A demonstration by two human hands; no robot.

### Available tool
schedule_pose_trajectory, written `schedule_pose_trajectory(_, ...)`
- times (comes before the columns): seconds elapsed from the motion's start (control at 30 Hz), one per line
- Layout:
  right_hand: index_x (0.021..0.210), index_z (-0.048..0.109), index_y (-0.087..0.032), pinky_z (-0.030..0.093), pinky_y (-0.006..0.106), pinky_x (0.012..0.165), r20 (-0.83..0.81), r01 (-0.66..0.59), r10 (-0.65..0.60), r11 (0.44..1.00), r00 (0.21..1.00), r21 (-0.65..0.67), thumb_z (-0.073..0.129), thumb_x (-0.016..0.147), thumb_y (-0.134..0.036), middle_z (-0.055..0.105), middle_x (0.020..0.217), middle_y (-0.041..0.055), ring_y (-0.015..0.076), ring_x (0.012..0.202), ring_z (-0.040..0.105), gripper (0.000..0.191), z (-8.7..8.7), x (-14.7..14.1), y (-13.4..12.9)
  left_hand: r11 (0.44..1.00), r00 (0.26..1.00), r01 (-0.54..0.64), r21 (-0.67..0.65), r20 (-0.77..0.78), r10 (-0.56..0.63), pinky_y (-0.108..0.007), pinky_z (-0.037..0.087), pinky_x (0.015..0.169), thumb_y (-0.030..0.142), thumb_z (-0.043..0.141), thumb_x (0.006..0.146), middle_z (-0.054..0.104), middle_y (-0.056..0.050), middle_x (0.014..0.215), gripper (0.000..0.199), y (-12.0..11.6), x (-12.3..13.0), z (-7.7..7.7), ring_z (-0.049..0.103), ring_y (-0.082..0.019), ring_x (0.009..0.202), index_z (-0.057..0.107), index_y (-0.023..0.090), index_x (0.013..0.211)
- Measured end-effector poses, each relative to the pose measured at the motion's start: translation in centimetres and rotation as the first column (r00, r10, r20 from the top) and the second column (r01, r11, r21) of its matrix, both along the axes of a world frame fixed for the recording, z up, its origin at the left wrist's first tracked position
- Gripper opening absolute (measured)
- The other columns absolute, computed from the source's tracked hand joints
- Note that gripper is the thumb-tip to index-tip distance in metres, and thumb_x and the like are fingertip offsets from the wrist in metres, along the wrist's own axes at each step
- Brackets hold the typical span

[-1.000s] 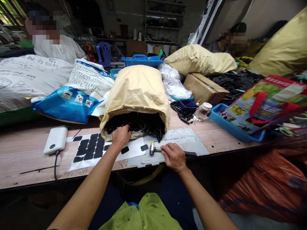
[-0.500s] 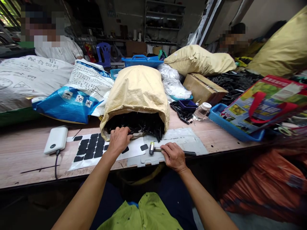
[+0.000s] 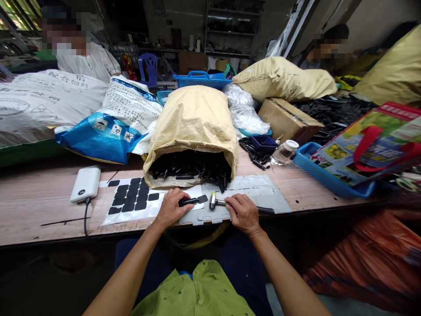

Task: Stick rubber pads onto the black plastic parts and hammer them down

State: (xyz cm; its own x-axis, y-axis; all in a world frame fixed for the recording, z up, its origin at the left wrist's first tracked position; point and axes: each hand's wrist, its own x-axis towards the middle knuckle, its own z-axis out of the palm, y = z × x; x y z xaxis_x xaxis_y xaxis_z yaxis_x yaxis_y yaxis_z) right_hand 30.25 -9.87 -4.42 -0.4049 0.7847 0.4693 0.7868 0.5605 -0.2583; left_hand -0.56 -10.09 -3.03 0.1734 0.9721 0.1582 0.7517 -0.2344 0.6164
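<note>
Your left hand pinches a black part, its length pointing toward the hammer. Your right hand clasps that hammer.

And just left of the open tan sack, we spot three square signs on the blue-and-white bag, the first an umbrella; its small print beats us! Farther left, we read 配合饲料 on the white sack, above a triangle sign! Right of the tan sack, the shopping bag's lettering stays unreadable to us!
</note>
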Motion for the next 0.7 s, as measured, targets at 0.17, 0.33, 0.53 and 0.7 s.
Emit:
schedule_pose_trajectory(0.17, 0.111, 0.069, -0.025, 0.045, 0.036, 0.083, 0.001, -0.037, 0.037, 0.999, 0.999, -0.008, 0.055, 0.098, -0.025, 0.066, 0.097, 0.0054, 0.0213, 0.091, 0.056, 0.02, 0.3, 0.4, 0.3, 0.997, 0.999, -0.018, -0.076, 0.034, 0.021, -0.036, 0.042, 0.086, 0.039, 0.077, 0.08, 0.067, -0.003, 0.095, 0.023, 0.3, -0.3, -0.2, 0.057, -0.024, 0.096, 0.075, 0.025, 0.098)
schedule_pose_trajectory(0.33, 0.114, 0.068, -0.026, 0.049, 0.036, 0.084, -0.095, -0.066, 0.061, 0.996, 0.994, -0.053, 0.05, 0.101, -0.025, 0.065, 0.098, 0.0061, 0.0218, 0.094, 0.06, 0.022, 2.5, -1.2, 0.1, 0.995, 0.999, -0.038, -0.095, 0.024, 0.04, -0.036, 0.041, 0.087, 0.038, 0.08, 0.077, 0.068, -0.001, 0.095, 0.023, 0.5, 0.0, 0.0, 0.056, -0.024, 0.097, 0.075, 0.026, 0.096)
schedule_pose_trajectory(0.53, 0.124, 0.065, -0.028, 0.052, 0.032, 0.085, -0.299, -0.102, 0.047, 0.981, 0.953, -0.168, 0.048, 0.102, -0.026, 0.067, 0.103, 0.0052, 0.0197, 0.096, 0.064, 0.028, 5.1, -6.6, -1.4, 0.992, 0.998, -0.06, -0.108, 0.005, 0.061, -0.036, 0.04, 0.087, 0.038, 0.081, 0.077, 0.068, -0.001, 0.096, 0.023, 0.5, 0.2, 0.3, 0.056, -0.024, 0.097, 0.074, 0.026, 0.096)
schedule_pose_trajectory(0.7, 0.126, 0.067, -0.032, 0.051, 0.028, 0.076, -0.212, -0.07, 0.013, 0.961, 0.977, -0.267, 0.05, 0.1, -0.023, 0.065, 0.094, 0.0025, 0.0174, 0.086, 0.064, 0.032, 4.2, -8.2, -2.1, 0.992, 0.998, -0.056, -0.117, 0.003, 0.056, -0.035, 0.04, 0.085, 0.04, 0.081, 0.077, 0.067, -0.001, 0.094, 0.024, 0.5, 0.1, 0.2, 0.056, -0.023, 0.096, 0.074, 0.027, 0.096)
